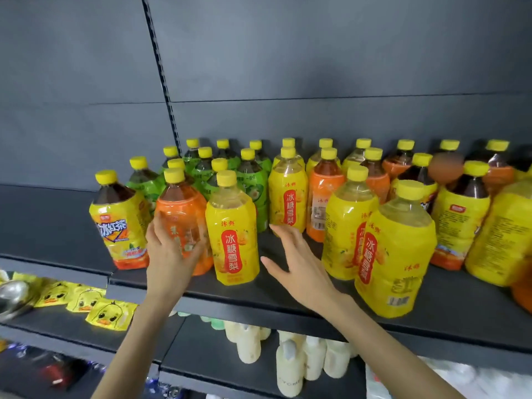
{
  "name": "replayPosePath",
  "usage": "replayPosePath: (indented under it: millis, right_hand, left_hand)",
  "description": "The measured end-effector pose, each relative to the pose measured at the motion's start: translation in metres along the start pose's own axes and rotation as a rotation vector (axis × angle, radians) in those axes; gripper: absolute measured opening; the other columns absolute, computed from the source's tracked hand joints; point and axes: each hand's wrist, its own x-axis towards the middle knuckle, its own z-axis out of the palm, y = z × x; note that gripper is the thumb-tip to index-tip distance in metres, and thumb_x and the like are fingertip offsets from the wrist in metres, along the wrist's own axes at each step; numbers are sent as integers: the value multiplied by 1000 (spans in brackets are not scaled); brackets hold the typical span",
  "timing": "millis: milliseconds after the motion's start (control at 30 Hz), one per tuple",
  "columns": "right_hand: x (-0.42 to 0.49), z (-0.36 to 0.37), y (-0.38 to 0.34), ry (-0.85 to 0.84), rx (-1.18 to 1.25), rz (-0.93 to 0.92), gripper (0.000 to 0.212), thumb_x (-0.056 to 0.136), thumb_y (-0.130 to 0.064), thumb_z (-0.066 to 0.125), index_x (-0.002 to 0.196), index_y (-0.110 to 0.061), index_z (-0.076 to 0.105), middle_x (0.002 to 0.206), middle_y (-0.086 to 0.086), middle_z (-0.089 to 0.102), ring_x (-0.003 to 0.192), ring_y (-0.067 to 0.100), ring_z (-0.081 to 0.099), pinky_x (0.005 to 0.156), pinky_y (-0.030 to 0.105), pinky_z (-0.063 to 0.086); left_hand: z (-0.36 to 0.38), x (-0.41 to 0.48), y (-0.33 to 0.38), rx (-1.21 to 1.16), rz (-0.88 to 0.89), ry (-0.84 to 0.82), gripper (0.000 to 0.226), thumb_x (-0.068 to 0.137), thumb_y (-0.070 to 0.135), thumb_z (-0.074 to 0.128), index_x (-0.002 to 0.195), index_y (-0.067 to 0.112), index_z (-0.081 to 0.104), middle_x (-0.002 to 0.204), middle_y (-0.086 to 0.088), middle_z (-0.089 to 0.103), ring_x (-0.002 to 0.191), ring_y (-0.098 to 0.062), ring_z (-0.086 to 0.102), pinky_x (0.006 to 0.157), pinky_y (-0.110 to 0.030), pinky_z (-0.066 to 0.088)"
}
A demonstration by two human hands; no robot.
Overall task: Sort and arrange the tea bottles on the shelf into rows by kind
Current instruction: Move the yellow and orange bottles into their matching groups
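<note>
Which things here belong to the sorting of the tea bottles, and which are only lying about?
Belong to the job:
the orange-label bottle that the left hand grips; the yellow-label bottle beside it; the iced-tea bottle; the green-label bottles behind; the open right hand.

Only lying about:
the yellow duck packets, lower left; the white bottles underneath.

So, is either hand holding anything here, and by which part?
The left hand grips the orange bottle round its lower body. The right hand is open and holds nothing.
</note>
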Motion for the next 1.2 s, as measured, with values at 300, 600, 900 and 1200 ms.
replayPosePath:
  millis: [300,600,900,1200]
  right_hand:
    - [67,21,-41,-103,656,215,89,82,-32,72,145,-40,11,135,-16,41,125,5,44,102,32,41]
    - [53,19,-35,63,593,281,81,73,-48,76,129,-57,19,135,-14,42,124,9,45,101,45,45]
    - [21,-10,-8,158,668,299,82,66,-43,73,128,-52,20,124,-20,46,113,3,53,82,22,51]
    - [12,-2,-6,321,655,307,89,70,-42,68,144,-40,17,128,-21,43,112,-4,49,85,22,49]
  left_hand:
    - [5,27,-17,-189,-21,10,115,59,57,79,147,26,12,144,-10,36,124,-35,45,92,-52,42]
    - [7,20,-14,-221,7,-56,109,62,51,77,146,34,11,142,-9,40,122,-37,48,93,-54,43]
    - [5,4,-9,-274,-42,-126,117,53,70,75,144,40,7,146,4,36,128,-26,45,97,-52,42]
    - [2,6,-18,-480,41,-375,114,50,67,73,138,61,0,139,13,43,113,-6,53,96,-32,46]
